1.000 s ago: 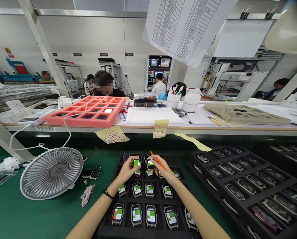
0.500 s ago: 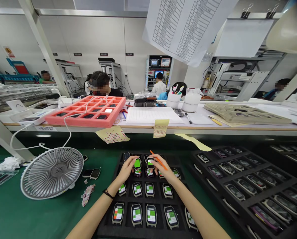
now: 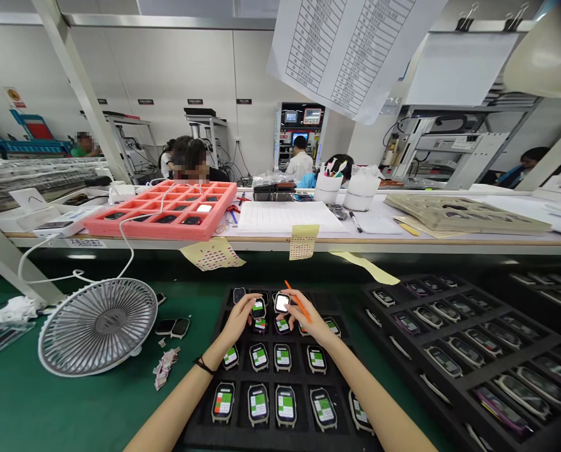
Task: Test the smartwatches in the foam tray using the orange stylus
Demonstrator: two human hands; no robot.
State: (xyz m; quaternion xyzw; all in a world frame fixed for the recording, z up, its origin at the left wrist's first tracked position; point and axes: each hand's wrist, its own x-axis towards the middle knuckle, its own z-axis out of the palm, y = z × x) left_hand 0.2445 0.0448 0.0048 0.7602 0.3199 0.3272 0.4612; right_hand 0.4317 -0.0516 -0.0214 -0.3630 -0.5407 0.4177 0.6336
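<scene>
My left hand [image 3: 241, 315] is closed round the edge of a smartwatch case [image 3: 258, 307] without a strap, its lit screen showing dark, green and white areas. With my right hand [image 3: 309, 317] I grip a second smartwatch [image 3: 282, 304], whose screen glows white; the thumb is at its face. A thin orange stick [image 3: 299, 302], perhaps a pen, slants between the fingers of that same hand. Both watches are above the far part of a black foam tray [image 3: 271, 439]. In its compartments lie several more watches [image 3: 285, 405] with green and white screens, some with a red patch.
Black trays of watch cases [image 3: 443, 361] stand at the right. A grey fan [image 3: 99, 326] sits left on the green mat [image 3: 96, 414], near two loose watches [image 3: 180, 328] and paper scraps [image 3: 166, 367]. The raised shelf [image 3: 271, 246] ahead bears a pink foam tray [image 3: 167, 231].
The left watch's screen went from mostly plain green to a dark, green and white display. The right watch's screen turned from partly green to white. Both hands stay nearly in place.
</scene>
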